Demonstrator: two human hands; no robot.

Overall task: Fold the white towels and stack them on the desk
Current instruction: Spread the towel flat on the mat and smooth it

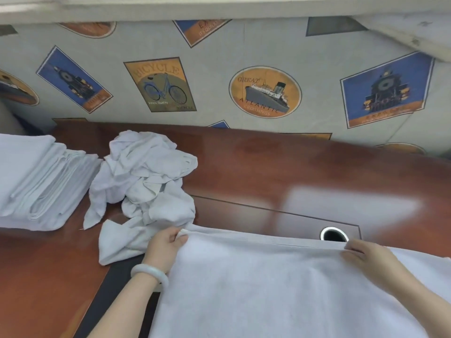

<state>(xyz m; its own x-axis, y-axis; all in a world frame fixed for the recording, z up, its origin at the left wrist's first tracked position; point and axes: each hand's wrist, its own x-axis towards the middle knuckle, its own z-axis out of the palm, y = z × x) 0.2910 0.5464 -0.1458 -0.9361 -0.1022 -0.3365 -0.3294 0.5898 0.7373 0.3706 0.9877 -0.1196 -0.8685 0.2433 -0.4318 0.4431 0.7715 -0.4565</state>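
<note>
A large white towel (268, 284) lies spread flat across the near part of the reddish wooden desk (268, 167). My left hand (166, 247) pinches the towel's far left corner. My right hand (366, 257) pinches the far edge further right, beside a round cable hole (333, 234). A heap of crumpled white towels (146, 181) sits on the desk just left of and beyond my left hand. A stack of folded white towels (36, 181) lies at the desk's far left.
A wall with bicycle, ship and clock-tower pictures (266, 91) runs along the desk's back edge. A dark inset panel (256, 218) surrounds the cable hole. A pale bangle (148, 272) circles my left wrist.
</note>
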